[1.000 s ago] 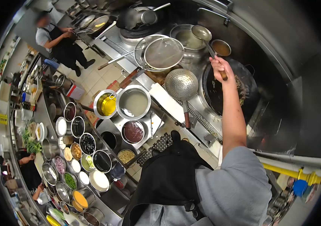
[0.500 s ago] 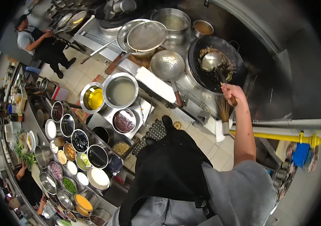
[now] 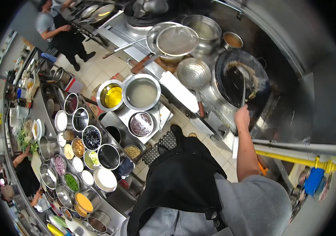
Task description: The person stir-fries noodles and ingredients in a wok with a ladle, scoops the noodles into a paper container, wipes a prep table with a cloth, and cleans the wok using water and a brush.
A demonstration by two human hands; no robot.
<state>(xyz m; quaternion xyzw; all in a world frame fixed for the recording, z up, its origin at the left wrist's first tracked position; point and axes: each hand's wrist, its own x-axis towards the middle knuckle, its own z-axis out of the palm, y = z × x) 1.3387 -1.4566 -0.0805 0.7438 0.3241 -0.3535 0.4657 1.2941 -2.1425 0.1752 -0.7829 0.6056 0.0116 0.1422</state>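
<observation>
My right hand (image 3: 242,117) is closed around the handle of a ladle (image 3: 244,80), over the near edge of a black wok (image 3: 231,91). The ladle's bowl is in the wok, touching or just above the brown shredded food (image 3: 250,84) that lies along its far and right sides. Its bowl is partly blurred. My left hand is out of view.
Left of the wok are a perforated skimmer (image 3: 194,74), a white cloth (image 3: 179,91) and a round strainer (image 3: 177,40). Pots of yellow oil (image 3: 113,97) and cloudy liquid (image 3: 141,92) stand nearby. Ingredient containers line the left counter; another person (image 3: 59,33) stands at the far left.
My right hand has drawn back toward me and turned the ladle. The food has shifted to the wok's far and right sides. The camera view has swung, and the bamboo brush is now out of sight.
</observation>
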